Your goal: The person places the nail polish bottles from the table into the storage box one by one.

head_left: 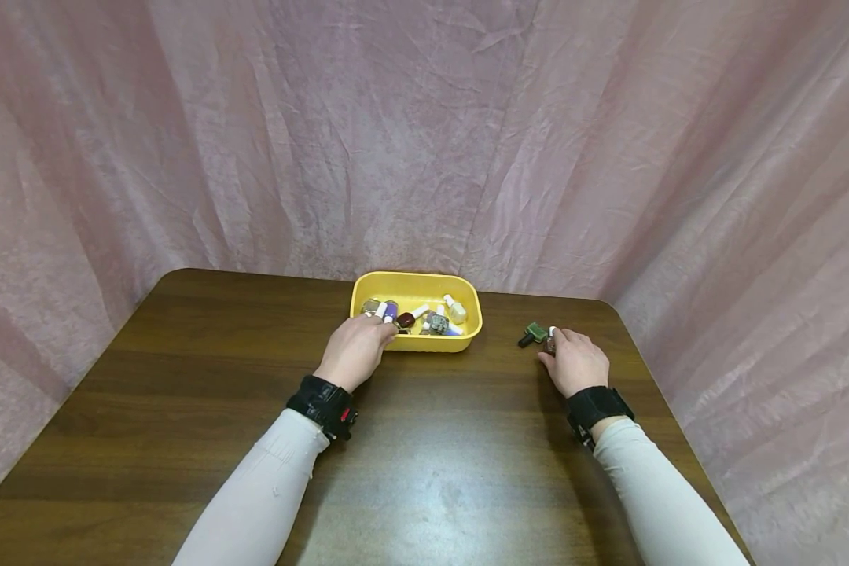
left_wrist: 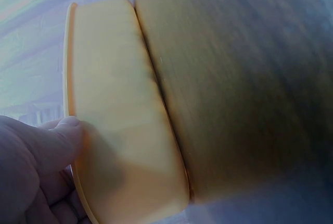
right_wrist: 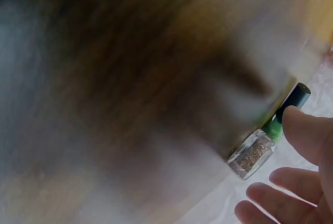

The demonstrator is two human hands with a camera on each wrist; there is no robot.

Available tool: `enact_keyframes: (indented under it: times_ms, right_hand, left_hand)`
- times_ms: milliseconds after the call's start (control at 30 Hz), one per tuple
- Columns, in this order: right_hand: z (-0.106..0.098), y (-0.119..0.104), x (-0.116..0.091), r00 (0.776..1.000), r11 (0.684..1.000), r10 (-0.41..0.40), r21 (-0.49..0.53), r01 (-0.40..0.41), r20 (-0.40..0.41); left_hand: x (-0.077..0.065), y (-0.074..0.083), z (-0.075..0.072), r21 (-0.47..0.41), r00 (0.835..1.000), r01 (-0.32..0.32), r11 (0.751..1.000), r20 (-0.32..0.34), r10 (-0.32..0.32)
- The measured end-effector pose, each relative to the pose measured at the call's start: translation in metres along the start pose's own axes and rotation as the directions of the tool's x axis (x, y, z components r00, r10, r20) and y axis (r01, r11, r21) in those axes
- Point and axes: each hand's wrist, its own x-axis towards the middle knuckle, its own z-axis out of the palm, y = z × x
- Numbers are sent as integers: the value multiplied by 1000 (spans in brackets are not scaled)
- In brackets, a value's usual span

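My left hand (head_left: 357, 350) grips the near rim of a yellow plastic tub (head_left: 460, 343) at its left end. In the left wrist view the thumb (left_wrist: 65, 140) lies on the outer wall and the other fingers go behind the rim. A clear nail polish bottle with brown glitter (right_wrist: 252, 156) lies on the table by my right hand (head_left: 578, 363). The right thumb and fingers are spread around this bottle, with gaps showing in the right wrist view. Just left of it lies a green nail polish bottle (head_left: 535, 332) with a black cap.
Inside the tub are several nail polish bottles, among them a dark red one (head_left: 406, 320), a purple one (head_left: 391, 309) and a pale cream one (head_left: 457, 312). The brown wooden table (head_left: 424, 440) ends at pink curtains (head_left: 410, 141) behind and to the right.
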Motion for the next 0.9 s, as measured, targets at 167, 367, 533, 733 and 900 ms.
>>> enact_keyframes:
  times_ms: [167,367,533,733,900]
  right_hand:
    - [0,0,1,999,1000,16,-5,-16,34]
    - [5,4,3,1000,1000,11,-11,-10,30]
    - [7,6,4,999,1000,13,-17,-12,39]
    - [8,6,5,999,1000,9,-26,-8,51]
    - [10,7,6,999,999,12,-40,-10,51]
  left_hand:
    - [0,0,0,-2,1000,1,1000,0,-1]
    - [0,0,0,-3,1000,3,1000,4,-3]
    - [1,1,-1,-1,1000,2,1000,-5,-2]
    - [0,0,0,-1,1000,-2,1000,-10,2]
    - [0,-1,2,-3,1000,-5,1000,-11,5]
